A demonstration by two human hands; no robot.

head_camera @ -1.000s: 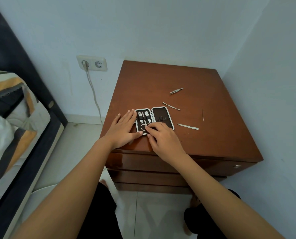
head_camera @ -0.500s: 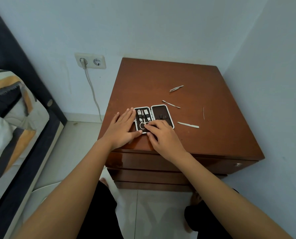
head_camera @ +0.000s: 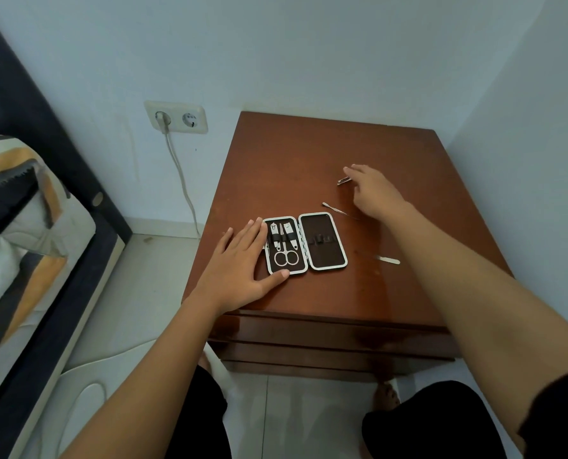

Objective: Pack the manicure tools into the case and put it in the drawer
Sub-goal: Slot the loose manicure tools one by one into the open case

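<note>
An open manicure case (head_camera: 322, 241) with a white rim lies flat on the brown nightstand (head_camera: 309, 160). Its left half holds scissors (head_camera: 285, 256) and two small tools under a strap; its right half is bare. My left hand (head_camera: 239, 270) lies flat against the case's left edge, thumb at its near corner. My right hand (head_camera: 373, 190) reaches to the far right, fingertips touching a small metal tool (head_camera: 343, 181) on the top. A thin pusher (head_camera: 333, 208) lies beside that hand. A nail file (head_camera: 388, 260) lies near my right forearm.
The nightstand has shut drawers (head_camera: 325, 339) at its front. A wall socket (head_camera: 176, 116) with a plugged cable is on the left wall. A bed with a striped pillow (head_camera: 21, 207) stands at the left. My knees and bare feet are on the tiled floor below.
My right hand left the case's near edge and moved up and right to the small metal tool. My left hand stayed beside the case. The scissors now sit uncovered in the left half.
</note>
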